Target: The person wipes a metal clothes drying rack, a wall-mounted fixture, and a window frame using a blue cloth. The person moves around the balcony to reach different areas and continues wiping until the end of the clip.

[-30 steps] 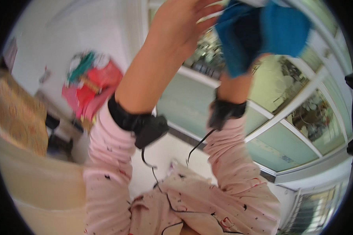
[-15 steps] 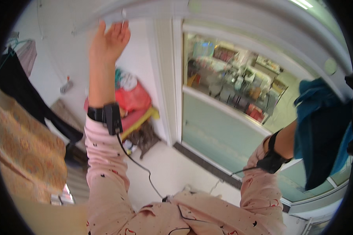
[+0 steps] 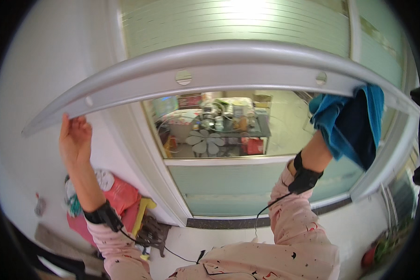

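Observation:
A long, curved silver-grey rail (image 3: 252, 74) with round holes spans the upper view. My left hand (image 3: 77, 144) is raised to its lower left edge, palm showing and fingers partly bent; the fingertips meet the edge, and the hand holds nothing. On the right, my right arm reaches up to a blue cloth (image 3: 347, 123) with a darker navy area. The cloth hangs over my right hand, hiding its fingers, and its upper part lies against the right end of the rail. A black band with a cable circles each wrist.
Behind the rail stands a glazed partition (image 3: 214, 186) with frosted panels and a pale frame. Through its clear pane shows a cluttered table (image 3: 261, 128). A red bag (image 3: 121, 193) sits on a stool at lower left; a potted plant (image 3: 373, 254) stands at lower right.
The view has swung right, bringing more of the rail into sight. Hanging clothes at the left have mostly left the picture. My right hand, with the blue cloth, remains raised at the right.

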The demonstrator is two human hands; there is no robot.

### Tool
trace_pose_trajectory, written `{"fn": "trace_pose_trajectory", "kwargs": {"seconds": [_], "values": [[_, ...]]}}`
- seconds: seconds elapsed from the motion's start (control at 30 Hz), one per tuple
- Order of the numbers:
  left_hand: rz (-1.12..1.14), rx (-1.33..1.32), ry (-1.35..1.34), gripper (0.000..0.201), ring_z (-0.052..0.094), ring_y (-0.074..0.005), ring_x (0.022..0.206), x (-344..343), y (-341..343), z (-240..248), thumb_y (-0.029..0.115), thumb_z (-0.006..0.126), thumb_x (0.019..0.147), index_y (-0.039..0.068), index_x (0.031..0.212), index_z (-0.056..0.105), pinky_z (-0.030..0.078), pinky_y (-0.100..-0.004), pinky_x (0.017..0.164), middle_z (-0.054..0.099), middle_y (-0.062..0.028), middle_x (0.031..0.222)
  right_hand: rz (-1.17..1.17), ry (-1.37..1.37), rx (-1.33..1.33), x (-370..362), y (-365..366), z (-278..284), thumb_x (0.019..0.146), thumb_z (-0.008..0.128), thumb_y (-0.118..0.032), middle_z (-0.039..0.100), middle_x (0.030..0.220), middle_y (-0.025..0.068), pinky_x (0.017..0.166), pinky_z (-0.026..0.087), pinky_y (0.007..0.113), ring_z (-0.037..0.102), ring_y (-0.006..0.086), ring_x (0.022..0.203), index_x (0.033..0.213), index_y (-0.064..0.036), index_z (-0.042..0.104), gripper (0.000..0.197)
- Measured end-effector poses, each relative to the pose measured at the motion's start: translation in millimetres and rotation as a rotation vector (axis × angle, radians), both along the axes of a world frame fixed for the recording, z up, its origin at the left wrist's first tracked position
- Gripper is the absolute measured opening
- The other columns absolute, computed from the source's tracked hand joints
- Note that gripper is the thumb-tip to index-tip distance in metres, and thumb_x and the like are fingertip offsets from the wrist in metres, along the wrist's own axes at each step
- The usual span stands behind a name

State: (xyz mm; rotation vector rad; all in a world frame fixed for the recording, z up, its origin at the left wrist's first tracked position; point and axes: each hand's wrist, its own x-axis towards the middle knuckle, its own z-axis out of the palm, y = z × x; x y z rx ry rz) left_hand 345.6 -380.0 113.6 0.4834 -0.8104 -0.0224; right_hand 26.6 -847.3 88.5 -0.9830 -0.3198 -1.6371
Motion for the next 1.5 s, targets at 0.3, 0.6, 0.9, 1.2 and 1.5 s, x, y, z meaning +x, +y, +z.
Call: {"fn": "trace_pose_trajectory", "kwargs": {"seconds": [0.3, 0.6, 0.9, 1.2, 1.5], "values": [[0.027, 0.091, -0.076, 0.019, 0.059, -0.0179, 0.086, -21, -41, 20, 0.023, 0.054, 0.099, 0.006, 0.103, 0.061, 0.046, -0.0287, 0.067, 0.065, -0.0077, 0.093, -0.013, -0.065, -0.017, 33, 23, 28, 0.097, 0.050, -0.042, 0.056, 0.124, 0.0152, 0.103, 0.041, 0.046, 0.054, 0.0300, 0.114, 0.133, -0.0046, 0.047, 0.052], [-0.163, 0.077, -0.152, 0.019, 0.061, -0.0174, 0.091, -30, -43, 10, 0.024, 0.055, 0.098, 0.008, 0.108, 0.061, 0.047, -0.0288, 0.068, 0.066, -0.0070, 0.100, 0.236, -0.022, 0.002, 159, 146, -1, 0.096, 0.050, -0.043, 0.056, 0.124, 0.0147, 0.104, 0.040, 0.046, 0.053, 0.0300, 0.115, 0.133, -0.0052, 0.047, 0.052], [-0.091, 0.048, -0.064, 0.020, 0.061, -0.0159, 0.092, -19, -28, 10, 0.027, 0.057, 0.098, 0.009, 0.106, 0.061, 0.047, -0.0271, 0.071, 0.065, -0.0049, 0.098, 0.322, 0.064, -0.150, 271, 254, -14, 0.096, 0.049, -0.043, 0.056, 0.124, 0.0141, 0.105, 0.039, 0.047, 0.053, 0.0300, 0.116, 0.133, -0.0058, 0.047, 0.052], [-0.123, 0.323, -0.141, 0.038, 0.066, -0.0174, 0.090, -20, -14, 9, 0.037, 0.049, 0.101, 0.002, 0.096, 0.065, 0.052, -0.0283, 0.079, 0.070, -0.0107, 0.096, -0.191, 0.148, -0.238, 338, 332, 9, 0.091, 0.060, -0.032, 0.062, 0.108, 0.0106, 0.095, 0.044, 0.046, 0.058, 0.0279, 0.105, 0.116, -0.0035, 0.057, 0.038], [-0.084, 0.154, -0.165, 0.028, 0.059, -0.0166, 0.102, 17, 9, 6, 0.031, 0.057, 0.097, 0.006, 0.108, 0.064, 0.045, -0.0333, 0.093, 0.068, -0.0073, 0.104, -0.034, 0.070, -0.215, 310, 346, 12, 0.084, 0.068, -0.017, 0.064, 0.094, 0.0081, 0.077, 0.049, 0.029, 0.062, 0.0195, 0.086, 0.102, -0.0030, 0.058, 0.024]]}}
